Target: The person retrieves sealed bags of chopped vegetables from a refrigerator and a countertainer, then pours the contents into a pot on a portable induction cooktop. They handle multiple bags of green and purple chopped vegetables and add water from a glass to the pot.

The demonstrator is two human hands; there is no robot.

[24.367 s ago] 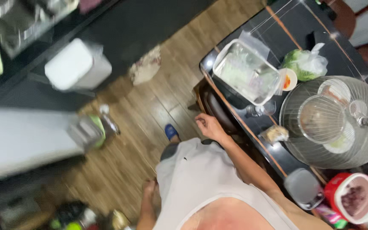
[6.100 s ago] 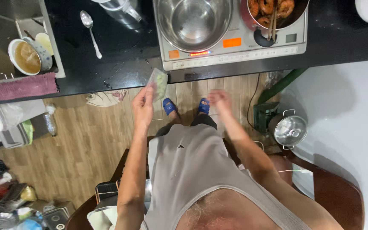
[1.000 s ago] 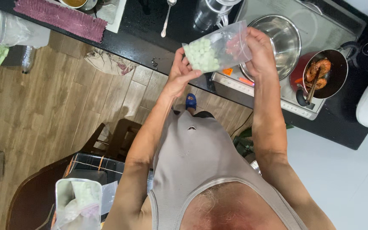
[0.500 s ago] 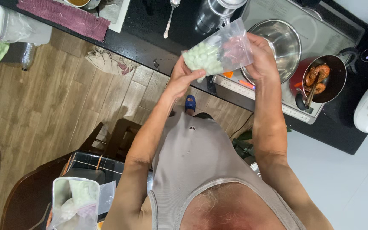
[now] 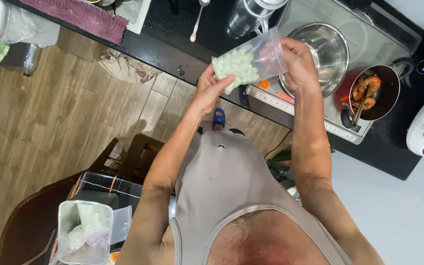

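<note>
Since a second ago bag point(image 5: 249, 64) lifted slightly toward steel pot point(image 5: 320, 51); left hand point(image 5: 209, 91) cupping its bottom, right hand point(image 5: 298, 66) pinching its top, near counter's front edge point(image 5: 163, 54).

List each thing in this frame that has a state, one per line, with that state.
clear bag: held up by both hands, part-filled with pale green pieces.
left hand: gripping the bag's lower end.
right hand: gripping the bag's upper end.
steel bowl: on the cooktop, looks empty.
red pan: holds cooked shrimp.
spoon: lying on the black counter.
</note>
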